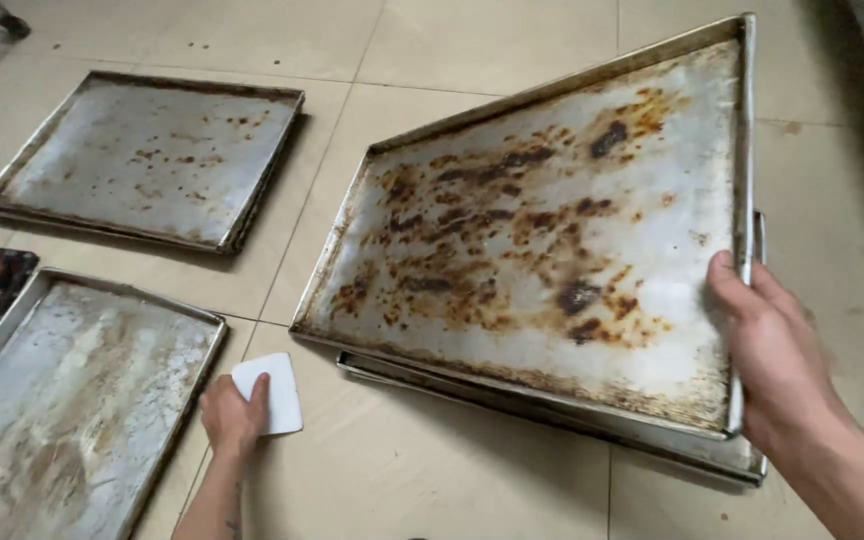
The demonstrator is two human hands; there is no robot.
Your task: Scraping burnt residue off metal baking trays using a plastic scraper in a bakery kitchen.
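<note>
While the right hand (772,350) tips up a stained tray (552,230), the left hand (232,415) grips a white scraper (277,390) on the floor (452,470).

Nearest, the left hand is closed on the scraper, thumb over its lower left corner, the card lying flat on the tile just beside a grey tray (62,400) at lower left, which carries pale smears and a brownish patch. To the right, the right hand's fingers curl round the stained tray's right rim, thumb on the inner face, so the tray extends left of the grip, tilted, its near edge resting on another tray (572,425) beneath. Burnt brown and black residue covers its face. Farther off, at upper left, a third tray (142,155) lies flat with scattered rust-coloured specks.
</note>
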